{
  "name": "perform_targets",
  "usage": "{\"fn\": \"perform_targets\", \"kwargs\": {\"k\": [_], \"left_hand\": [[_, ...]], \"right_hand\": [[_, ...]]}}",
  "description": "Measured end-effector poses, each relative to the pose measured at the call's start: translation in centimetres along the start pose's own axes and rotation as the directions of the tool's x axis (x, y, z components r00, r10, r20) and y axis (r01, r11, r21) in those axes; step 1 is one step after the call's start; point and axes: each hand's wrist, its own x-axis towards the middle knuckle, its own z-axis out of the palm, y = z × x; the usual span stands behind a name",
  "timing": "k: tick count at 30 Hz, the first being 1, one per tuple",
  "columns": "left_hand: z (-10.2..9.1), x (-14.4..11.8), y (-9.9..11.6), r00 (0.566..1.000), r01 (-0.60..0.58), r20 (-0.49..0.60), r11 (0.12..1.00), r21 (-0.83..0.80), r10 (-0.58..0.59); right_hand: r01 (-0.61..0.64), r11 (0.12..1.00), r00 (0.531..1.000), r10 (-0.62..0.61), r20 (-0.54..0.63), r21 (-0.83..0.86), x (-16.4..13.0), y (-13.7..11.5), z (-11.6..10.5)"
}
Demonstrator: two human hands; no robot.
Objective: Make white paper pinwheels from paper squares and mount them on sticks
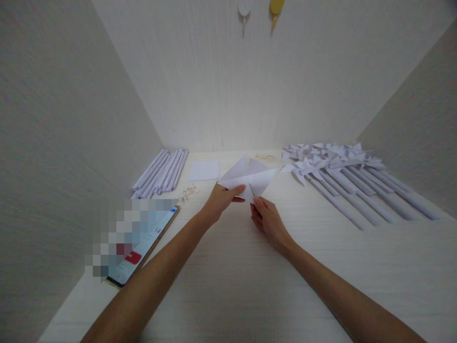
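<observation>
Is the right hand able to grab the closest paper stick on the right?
Probably yes: nothing seems to stand between the right hand and the nearest paper stick. But its grip is on a thin dark tool, so it may need to put that down first.

A phone (pixel 150 245) lies on the left of the pale, streaked worktop (pixel 221 286) – screen lit, partly pixelated, a red patch showing. High against the back wall (pixel 228 95) are a white fitting (pixel 244 8) and, right of it, a yellow fitting (pixel 276 6) – both tapering downward.
</observation>
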Motion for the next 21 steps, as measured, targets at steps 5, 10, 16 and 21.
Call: {"fn": "perform_targets", "kwargs": {"k": [5,10,16,21], "left_hand": [[-0.01,0.05,-0.08,1.000,0.008,0.007,1.000,-0.004,-0.008],[0.04,0.08,-0.14,1.000,0.013,0.000,1.000,0.005,-0.013],[0.02,0.10,-0.15,1.000,0.027,-0.010,1.000,-0.001,-0.027],[0.04,0.05,-0.16,0.999,0.032,0.002,0.999,-0.009,-0.032]], "right_hand": [[0.009,1.000,1.000,-0.009,0.009,0.015,-0.02,0.02,0.07],[0.006,1.000,1.000,-0.006,0.009,0.022,0.00,0.06,0.03],[0.003,1.000,1.000,-0.003,0.010,0.020,0.00,0.06,-0.01],[-0.009,1.000,1.000,0.009,-0.005,0.008,-0.14,-0.10,0.04]]}}
